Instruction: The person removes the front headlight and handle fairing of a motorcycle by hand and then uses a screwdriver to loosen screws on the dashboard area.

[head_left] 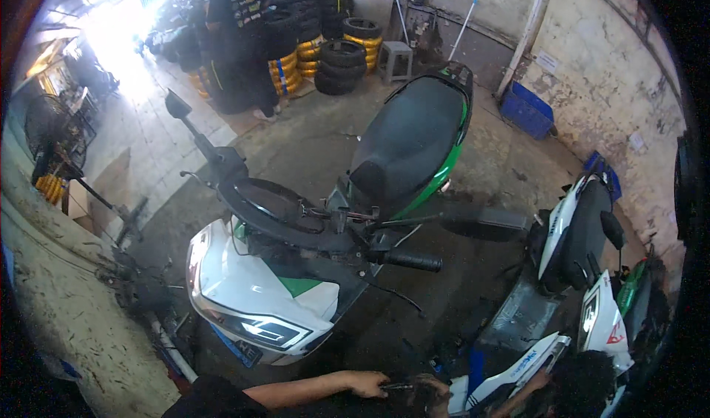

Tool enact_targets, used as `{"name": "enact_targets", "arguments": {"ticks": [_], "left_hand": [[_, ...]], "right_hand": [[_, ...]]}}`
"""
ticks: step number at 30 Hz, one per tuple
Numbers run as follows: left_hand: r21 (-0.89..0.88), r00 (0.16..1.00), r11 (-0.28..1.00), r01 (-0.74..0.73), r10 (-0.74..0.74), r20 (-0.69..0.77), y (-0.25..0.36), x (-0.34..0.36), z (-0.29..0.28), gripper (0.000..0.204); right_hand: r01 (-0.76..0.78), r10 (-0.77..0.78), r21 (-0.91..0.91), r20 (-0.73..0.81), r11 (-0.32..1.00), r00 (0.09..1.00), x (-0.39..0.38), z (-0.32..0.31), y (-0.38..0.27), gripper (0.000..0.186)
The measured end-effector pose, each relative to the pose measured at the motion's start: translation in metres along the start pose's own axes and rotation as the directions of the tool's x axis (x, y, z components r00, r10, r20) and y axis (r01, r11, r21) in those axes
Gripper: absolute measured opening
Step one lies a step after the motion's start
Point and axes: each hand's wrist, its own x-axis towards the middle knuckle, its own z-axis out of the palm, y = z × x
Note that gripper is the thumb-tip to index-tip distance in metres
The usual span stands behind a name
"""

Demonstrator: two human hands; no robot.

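Observation:
My left hand [364,383] reaches in from the bottom, fingers closed on a thin dark tool [396,386]. My right hand [436,392], partly hidden at the lower edge, is beside the tool's other end; its fingers are unclear. Above them stands a white and green scooter [244,292], with a loose front panel, dark handlebar parts [403,260] and a black seat [407,133]. At the lower right a co-worker's hand [538,379] touches a white body panel [518,373], beside that person's dark-haired head [584,381].
A second white scooter [562,233] stands at the right. Behind are stacked tyres [340,70], a standing person [237,41], a grey stool [396,59] and a blue bin [526,111] by the wall. A fan [55,133] and a wall edge [52,285] are at the left.

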Motion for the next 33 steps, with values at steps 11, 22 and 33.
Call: {"name": "enact_targets", "arguments": {"ticks": [11,22,33], "left_hand": [[-0.143,0.946,0.986,0.081,-0.122,-0.301,0.039,-0.028,-0.030,0.073],[-0.464,0.782,0.854,-0.235,-0.118,-0.613,0.067,-0.082,-0.062,0.046],[0.370,0.071,0.878,0.303,0.366,-0.928,0.063,-0.054,-0.094,0.035]], "right_hand": [[0.156,-0.146,-0.011,-0.427,0.988,0.892,-0.019,0.001,0.002,0.028],[-0.516,0.319,-0.610,-0.409,0.601,0.855,-0.026,-0.027,-0.004,0.031],[-0.370,0.011,-0.798,-0.415,0.476,0.910,-0.031,-0.080,0.052,0.024]]}}
